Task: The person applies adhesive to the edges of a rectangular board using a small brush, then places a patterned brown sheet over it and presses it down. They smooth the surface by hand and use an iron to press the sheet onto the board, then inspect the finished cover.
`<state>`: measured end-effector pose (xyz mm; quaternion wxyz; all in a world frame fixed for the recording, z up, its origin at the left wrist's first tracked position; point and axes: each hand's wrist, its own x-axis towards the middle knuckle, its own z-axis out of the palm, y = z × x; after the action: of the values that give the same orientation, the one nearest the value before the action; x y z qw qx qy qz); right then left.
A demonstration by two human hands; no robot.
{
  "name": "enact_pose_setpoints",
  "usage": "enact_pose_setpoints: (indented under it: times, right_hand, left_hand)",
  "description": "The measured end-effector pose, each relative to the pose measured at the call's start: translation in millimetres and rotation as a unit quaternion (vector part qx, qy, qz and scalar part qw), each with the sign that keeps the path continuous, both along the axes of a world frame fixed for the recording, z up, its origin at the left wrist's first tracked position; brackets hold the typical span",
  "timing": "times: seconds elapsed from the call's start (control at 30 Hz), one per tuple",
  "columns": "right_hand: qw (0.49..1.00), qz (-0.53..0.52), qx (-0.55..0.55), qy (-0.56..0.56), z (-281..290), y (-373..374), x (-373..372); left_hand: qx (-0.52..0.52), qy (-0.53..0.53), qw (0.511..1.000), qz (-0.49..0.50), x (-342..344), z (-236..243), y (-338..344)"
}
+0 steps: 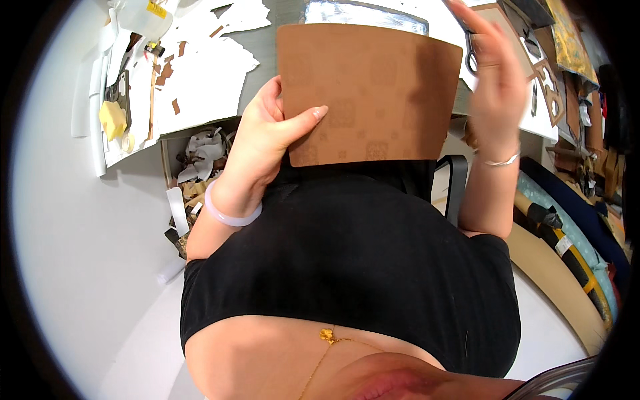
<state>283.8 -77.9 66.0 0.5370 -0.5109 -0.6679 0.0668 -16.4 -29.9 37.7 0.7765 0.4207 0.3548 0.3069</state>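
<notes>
My left hand (267, 137) grips the left edge of a brown patterned sheet (373, 93), thumb across its front, holding it up flat before my chest. The sheet has rounded corners and a faint square motif. My right hand (497, 73) hovers raised just past the sheet's right edge, fingers spread and blurred, holding nothing. A pale bangle circles my left wrist and a thin silver bracelet my right wrist.
A desk (267, 60) behind the sheet carries white paper scraps (200, 60) and brown offcuts. A cardboard box of crumpled scraps (200, 160) stands under its edge. Scissors (472, 57) and brown cut-out frames (550, 87) lie at right. Rolled materials (567, 247) lean at the lower right.
</notes>
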Motion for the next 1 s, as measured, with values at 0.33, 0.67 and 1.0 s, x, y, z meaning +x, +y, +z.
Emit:
enact_pose_setpoints:
  times: [0.33,0.67,1.0]
  right_hand:
    - [0.953,0.13,-0.091,-0.258,54.7,34.9,-77.7]
    - [0.938,0.057,-0.093,-0.329,62.1,25.9,-50.0]
    - [0.915,-0.141,-0.086,-0.367,31.0,-22.6,48.7]
  left_hand:
    - [0.145,0.053,0.988,0.018,13.6,11.8,-10.4]
    - [0.121,0.017,0.99,0.071,6.0,9.0,-16.0]
    - [0.104,0.007,0.99,0.1,-7.5,13.2,-7.2]
